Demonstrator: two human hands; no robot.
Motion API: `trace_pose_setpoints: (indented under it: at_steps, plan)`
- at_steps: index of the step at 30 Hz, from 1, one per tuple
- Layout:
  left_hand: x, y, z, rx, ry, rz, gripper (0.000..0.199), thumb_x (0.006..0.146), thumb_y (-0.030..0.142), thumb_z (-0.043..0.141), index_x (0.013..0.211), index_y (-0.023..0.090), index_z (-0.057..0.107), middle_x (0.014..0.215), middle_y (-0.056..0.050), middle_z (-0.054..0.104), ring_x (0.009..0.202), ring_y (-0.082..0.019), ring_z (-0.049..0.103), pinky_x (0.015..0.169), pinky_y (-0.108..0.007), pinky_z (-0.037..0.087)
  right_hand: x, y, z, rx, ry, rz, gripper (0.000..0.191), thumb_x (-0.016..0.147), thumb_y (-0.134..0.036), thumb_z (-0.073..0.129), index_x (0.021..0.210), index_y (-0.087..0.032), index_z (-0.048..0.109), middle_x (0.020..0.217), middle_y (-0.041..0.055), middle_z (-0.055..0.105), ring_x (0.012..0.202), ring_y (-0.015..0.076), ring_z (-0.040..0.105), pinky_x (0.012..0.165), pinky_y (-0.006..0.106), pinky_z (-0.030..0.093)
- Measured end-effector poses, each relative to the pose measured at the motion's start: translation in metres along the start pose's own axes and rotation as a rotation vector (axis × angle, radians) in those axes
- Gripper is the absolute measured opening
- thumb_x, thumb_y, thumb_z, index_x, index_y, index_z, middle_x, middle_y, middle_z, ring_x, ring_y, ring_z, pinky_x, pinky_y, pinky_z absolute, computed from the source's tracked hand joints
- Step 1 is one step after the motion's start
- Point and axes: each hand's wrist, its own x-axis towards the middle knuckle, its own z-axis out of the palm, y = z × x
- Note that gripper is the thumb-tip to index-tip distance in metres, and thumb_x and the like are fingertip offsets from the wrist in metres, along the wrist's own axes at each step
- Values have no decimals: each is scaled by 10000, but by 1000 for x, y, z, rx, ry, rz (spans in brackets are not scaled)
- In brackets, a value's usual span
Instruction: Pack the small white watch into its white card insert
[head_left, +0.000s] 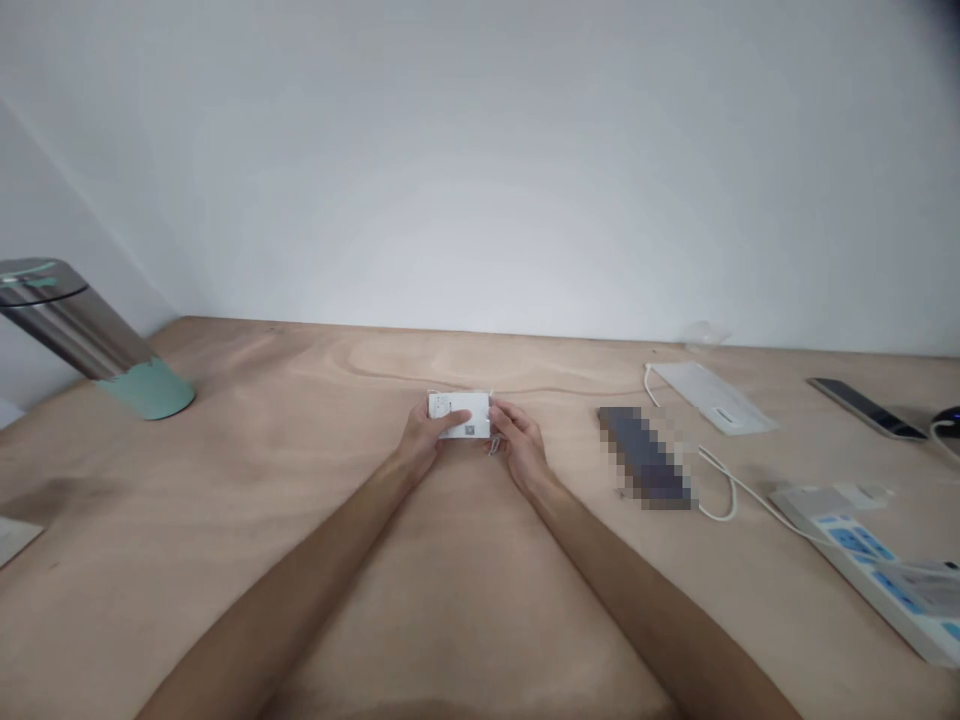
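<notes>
A small white rectangular packet (459, 416), printed with dark text and a square code, is held up over the middle of the wooden table. My left hand (421, 436) grips its left end, with the thumb lying across the printed face. At the right end, my right hand (520, 440) has its thumb and fingers pressed together against or close to the edge. A thin pale loop of cord (493, 446) sticks out below those right fingertips. What exactly the right fingers pinch is too small to tell.
On the wooden table (255, 500), a steel and mint-green tumbler (105, 345) stands left. Rightward lie a pixelated dark phone-shaped object (646, 458), a white flat sleeve (712, 397), a black phone (866, 408), white cable (731, 490) and a power strip (862, 570). A wall rises behind.
</notes>
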Motion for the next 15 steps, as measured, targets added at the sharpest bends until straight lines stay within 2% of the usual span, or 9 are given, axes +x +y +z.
trace_pose_setpoints:
  at_steps: [7, 10, 13, 15]
  plan:
    - [-2, 0, 0, 55, 6, 19, 449, 489, 243, 835, 860, 138, 604, 807, -31, 657, 713, -162, 610, 667, -284, 483, 1, -1, 0, -45, -40, 6, 340, 619, -414, 762, 859, -215, 629, 748, -10, 629, 593, 121, 566, 456, 222, 492]
    - [0, 0, -2, 32, 1, 5, 433, 507, 237, 809, 875, 149, 597, 791, -19, 645, 696, -152, 599, 644, -265, 471, 1, 0, -1, -26, -70, 0, 327, 618, -402, 765, 840, -217, 612, 794, -10, 636, 604, 116, 572, 453, 215, 489]
    - [3, -1, -2, -6, 11, -14, 348, 550, 237, 718, 864, 150, 596, 757, -12, 623, 669, -146, 576, 599, -243, 456, 1, 0, 1, -13, -68, 1, 352, 616, -396, 768, 860, -213, 592, 847, 0, 651, 599, 115, 577, 435, 211, 478]
    - [5, -2, -1, -17, 19, -6, 277, 566, 232, 625, 829, 150, 596, 752, -15, 610, 680, -152, 565, 588, -238, 454, 1, 0, 2, -15, -16, -15, 404, 613, -392, 771, 911, -222, 558, 816, -7, 649, 584, 121, 579, 421, 213, 473]
